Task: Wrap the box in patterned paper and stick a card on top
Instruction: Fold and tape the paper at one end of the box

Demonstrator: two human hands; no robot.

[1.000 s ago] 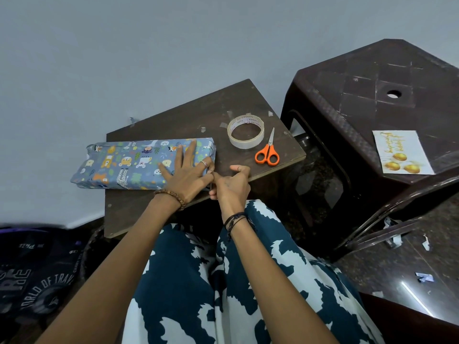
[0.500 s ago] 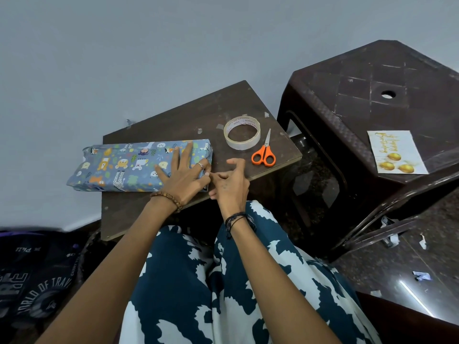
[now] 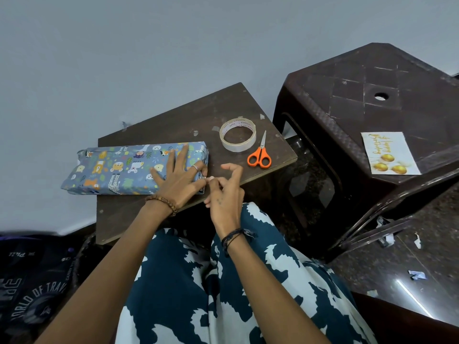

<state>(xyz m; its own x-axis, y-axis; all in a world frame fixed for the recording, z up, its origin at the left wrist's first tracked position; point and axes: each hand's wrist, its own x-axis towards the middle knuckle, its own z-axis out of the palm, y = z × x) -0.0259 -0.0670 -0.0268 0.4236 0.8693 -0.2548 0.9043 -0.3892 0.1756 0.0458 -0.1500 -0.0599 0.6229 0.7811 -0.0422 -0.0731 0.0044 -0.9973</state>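
Two hands work at the right end of the wrapped box [image 3: 119,170], which lies lengthwise on the dark wooden desk [image 3: 188,120], its left end overhanging the desk edge. Box is fully covered in blue patterned paper with animal prints. Left hand [image 3: 177,177] lies flat, fingers spread, pressing down on the box top near the right end; beaded bracelet at the wrist. Right hand [image 3: 224,194] is at the box's end face, thumb and forefinger pinched together against the paper fold there, remaining fingers curled and raised; whether it holds tape I cannot tell. Tape roll [image 3: 237,135] sits flat on the desk right of the box, orange-handled scissors [image 3: 259,155] just beside it. Card [image 3: 390,153] with gold ornaments rests on the brown plastic stool [image 3: 347,95] to the right, well apart from the box.
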